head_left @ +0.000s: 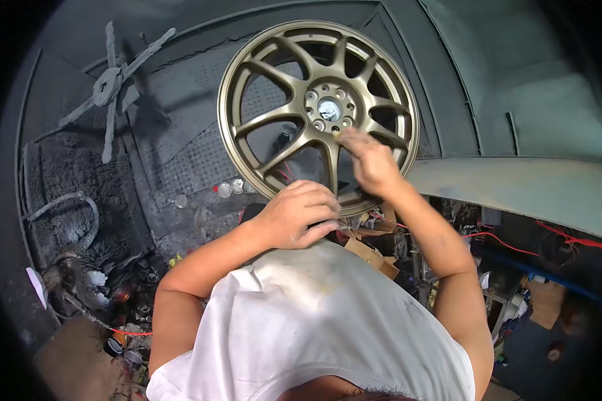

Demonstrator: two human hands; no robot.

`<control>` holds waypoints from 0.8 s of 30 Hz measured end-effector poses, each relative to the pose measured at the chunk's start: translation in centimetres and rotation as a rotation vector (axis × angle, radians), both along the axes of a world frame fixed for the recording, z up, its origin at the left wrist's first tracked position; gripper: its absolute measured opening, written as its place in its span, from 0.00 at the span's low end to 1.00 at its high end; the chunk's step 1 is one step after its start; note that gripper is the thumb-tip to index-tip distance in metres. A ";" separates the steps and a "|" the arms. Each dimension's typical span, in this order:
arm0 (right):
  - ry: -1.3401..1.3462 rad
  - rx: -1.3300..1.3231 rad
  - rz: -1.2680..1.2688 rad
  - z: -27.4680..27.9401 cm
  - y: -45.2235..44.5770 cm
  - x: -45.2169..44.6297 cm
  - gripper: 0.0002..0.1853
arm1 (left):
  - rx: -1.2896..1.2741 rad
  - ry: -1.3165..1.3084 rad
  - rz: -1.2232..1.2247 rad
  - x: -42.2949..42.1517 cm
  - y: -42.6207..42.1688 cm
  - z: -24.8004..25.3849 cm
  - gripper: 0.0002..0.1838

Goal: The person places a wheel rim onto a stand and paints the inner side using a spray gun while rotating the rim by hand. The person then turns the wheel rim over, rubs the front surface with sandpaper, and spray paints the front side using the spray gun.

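A bronze multi-spoke alloy wheel (331, 157) faces me, with a ring of lug holes around its open centre bore. My left hand (299, 215) is at the near edge of the rim, fingers bent over it and thumb lower down. Over the lower right of the hub is my right hand (373, 162), its fingers pinched together at a lug hole. Something small may sit between those fingertips, but I cannot make it out. My right fingers are slightly blurred.
A grey-coated spoked stand (109, 87) is at upper left, above a hose (90, 204). Small round cups (225, 190) lie left of the wheel. Cardboard (368, 254), red cables (502, 244) and clutter fill the floor below. A pale panel edge (515, 184) runs along the right.
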State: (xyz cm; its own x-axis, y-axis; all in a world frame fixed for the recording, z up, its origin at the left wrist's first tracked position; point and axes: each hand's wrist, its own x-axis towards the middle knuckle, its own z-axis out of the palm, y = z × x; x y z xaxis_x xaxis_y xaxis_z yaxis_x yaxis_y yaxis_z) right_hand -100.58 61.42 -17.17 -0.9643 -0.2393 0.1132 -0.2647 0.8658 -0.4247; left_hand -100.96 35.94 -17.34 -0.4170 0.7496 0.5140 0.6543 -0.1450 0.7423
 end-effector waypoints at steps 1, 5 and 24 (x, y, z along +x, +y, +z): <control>-0.041 -0.107 -0.020 0.7 -1.5 0.2 0.20 | -0.014 0.024 0.020 -0.2 0.2 0.0 0.11; 0.478 0.070 0.009 1.1 1.9 -4.4 0.17 | -0.078 0.080 0.102 0.8 1.7 0.6 0.10; -0.240 -0.564 -0.952 -21.2 24.4 39.2 0.13 | -0.871 0.351 0.717 -0.4 21.6 -2.4 0.42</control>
State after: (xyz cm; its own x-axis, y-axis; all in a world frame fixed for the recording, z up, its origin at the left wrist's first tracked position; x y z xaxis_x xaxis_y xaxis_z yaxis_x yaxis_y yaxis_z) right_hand -61.37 85.80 -38.41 -0.7381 0.6304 -0.2402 0.5408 0.3400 -0.7694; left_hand -101.35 57.54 -19.77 -0.8232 0.5558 0.1159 0.5677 0.8048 0.1729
